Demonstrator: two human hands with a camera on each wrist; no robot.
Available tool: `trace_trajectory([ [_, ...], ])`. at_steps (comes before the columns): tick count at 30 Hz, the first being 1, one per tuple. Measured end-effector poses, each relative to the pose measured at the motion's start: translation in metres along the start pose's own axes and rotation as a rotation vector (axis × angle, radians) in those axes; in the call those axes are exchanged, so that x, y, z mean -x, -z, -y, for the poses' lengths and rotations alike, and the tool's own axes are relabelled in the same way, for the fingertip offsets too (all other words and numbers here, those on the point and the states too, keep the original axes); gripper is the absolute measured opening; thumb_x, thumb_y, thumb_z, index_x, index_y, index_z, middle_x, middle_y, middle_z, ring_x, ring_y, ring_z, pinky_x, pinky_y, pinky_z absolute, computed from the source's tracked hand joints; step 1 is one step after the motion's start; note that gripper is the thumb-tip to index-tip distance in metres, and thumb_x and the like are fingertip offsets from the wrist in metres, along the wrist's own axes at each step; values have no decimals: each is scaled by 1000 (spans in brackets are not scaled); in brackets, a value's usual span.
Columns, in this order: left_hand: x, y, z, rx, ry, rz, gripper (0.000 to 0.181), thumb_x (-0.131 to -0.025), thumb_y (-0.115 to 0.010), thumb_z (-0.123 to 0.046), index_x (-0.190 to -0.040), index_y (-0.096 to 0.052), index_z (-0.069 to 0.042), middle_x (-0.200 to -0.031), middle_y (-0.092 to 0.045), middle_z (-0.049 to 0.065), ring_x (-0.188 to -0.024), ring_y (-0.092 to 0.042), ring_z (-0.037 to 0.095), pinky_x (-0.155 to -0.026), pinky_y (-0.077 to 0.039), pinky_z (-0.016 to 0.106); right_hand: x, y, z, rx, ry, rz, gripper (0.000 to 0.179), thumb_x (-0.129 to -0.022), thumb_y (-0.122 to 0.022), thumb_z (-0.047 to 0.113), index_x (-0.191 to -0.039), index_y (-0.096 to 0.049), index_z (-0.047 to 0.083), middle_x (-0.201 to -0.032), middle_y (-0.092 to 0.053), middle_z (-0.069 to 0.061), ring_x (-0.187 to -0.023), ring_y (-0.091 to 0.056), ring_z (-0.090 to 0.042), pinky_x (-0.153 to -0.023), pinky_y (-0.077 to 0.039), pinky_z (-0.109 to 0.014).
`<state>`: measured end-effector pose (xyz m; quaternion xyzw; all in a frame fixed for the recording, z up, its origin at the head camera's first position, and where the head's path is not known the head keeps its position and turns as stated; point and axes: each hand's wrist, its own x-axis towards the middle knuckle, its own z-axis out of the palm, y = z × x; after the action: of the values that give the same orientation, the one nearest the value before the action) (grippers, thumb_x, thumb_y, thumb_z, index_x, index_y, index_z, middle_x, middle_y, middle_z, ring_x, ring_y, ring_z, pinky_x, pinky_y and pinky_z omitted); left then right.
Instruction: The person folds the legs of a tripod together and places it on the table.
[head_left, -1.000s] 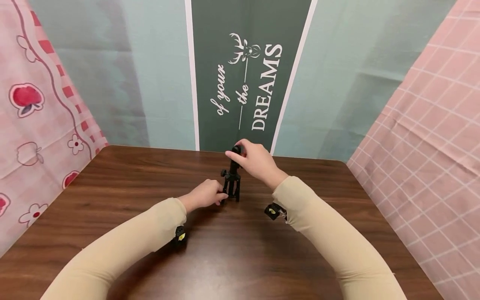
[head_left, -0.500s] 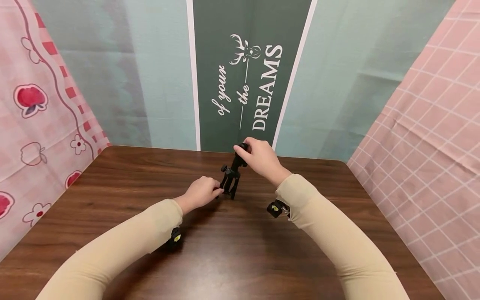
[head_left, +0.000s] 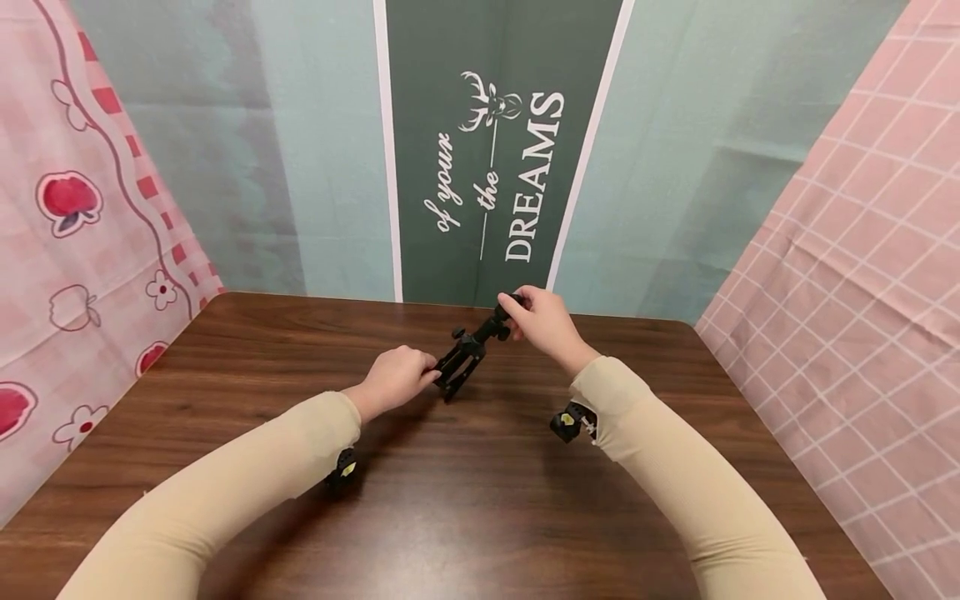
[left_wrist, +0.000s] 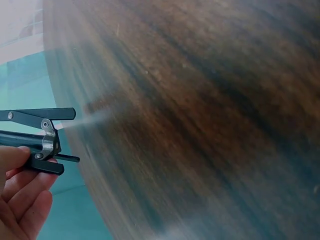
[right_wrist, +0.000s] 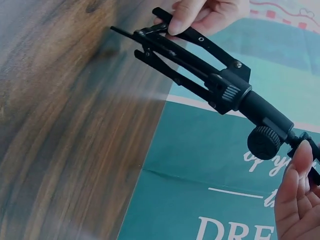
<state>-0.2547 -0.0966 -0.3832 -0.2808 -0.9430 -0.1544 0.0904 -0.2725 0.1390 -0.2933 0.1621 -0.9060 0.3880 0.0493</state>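
Observation:
A small black tripod (head_left: 470,344) is held tilted between both hands, its top leaning to the right and its legs toward the lower left. My left hand (head_left: 395,379) pinches one of the legs near its foot; in the left wrist view the thumb and fingers close on that leg (left_wrist: 47,166). At the upper end, my right hand (head_left: 546,323) grips the tripod's head between thumb and fingers. The right wrist view shows the legs (right_wrist: 175,75) partly folded around the centre column, with a round knob (right_wrist: 264,142) below the head.
A brown wood-grain table (head_left: 450,492) lies beneath the hands. Behind it hangs a green cloth with white lettering (head_left: 502,167), and pink patterned cloths (head_left: 862,275) stand at both sides. Small black cameras (head_left: 567,422) sit on the wrists.
The tripod has gone from upright to leaning, its top swinging right and down with my right hand. My left hand has shifted slightly left and up while holding the leg.

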Motion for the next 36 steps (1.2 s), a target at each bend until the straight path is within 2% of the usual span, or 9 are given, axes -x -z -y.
trace_trajectory([
  [6, -1, 1, 1, -30, 0, 5, 12, -89, -64, -19, -84, -71, -11, -76, -67, 0, -64, -62, 12, -58, -50, 31, 1, 0, -3, -37, -30, 11, 31, -96, -51, 33, -94, -60, 3, -68, -63, -8, -58, -60, -19, -59, -47, -32],
  [17, -4, 5, 6, -146, -34, -22, 13, -88, -66, -19, -77, -69, -13, -69, -65, -1, -60, -61, 14, -55, -50, 33, 3, -5, -22, -161, -83, 5, 34, -97, -51, 31, -98, -60, -1, -75, -64, -13, -58, -61, -18, -62, -51, -31],
  [22, -8, 8, 10, -190, -47, -11, 13, -87, -66, -19, -77, -69, -12, -67, -65, -2, -59, -61, 13, -53, -49, 32, 4, -7, -26, -219, -123, 11, 36, -98, -50, 30, -102, -59, -4, -76, -62, -14, -59, -61, -16, -63, -53, -30],
  [28, -11, 12, 13, -242, -60, -3, 11, -87, -66, -18, -79, -70, -12, -67, -65, -2, -57, -60, 13, -52, -49, 32, 5, -11, -35, -276, -152, 21, 36, -98, -48, 29, -102, -58, -6, -73, -58, -11, -62, -62, -21, -63, -53, -31],
  [36, -13, 13, 15, -323, -85, 17, 14, -87, -65, -17, -74, -66, -13, -64, -62, -1, -55, -59, 17, -51, -48, 35, 7, -23, -52, -348, -214, 32, 37, -100, -46, 26, -106, -54, -10, -71, -58, -9, -58, -62, -15, -60, -52, -25],
])
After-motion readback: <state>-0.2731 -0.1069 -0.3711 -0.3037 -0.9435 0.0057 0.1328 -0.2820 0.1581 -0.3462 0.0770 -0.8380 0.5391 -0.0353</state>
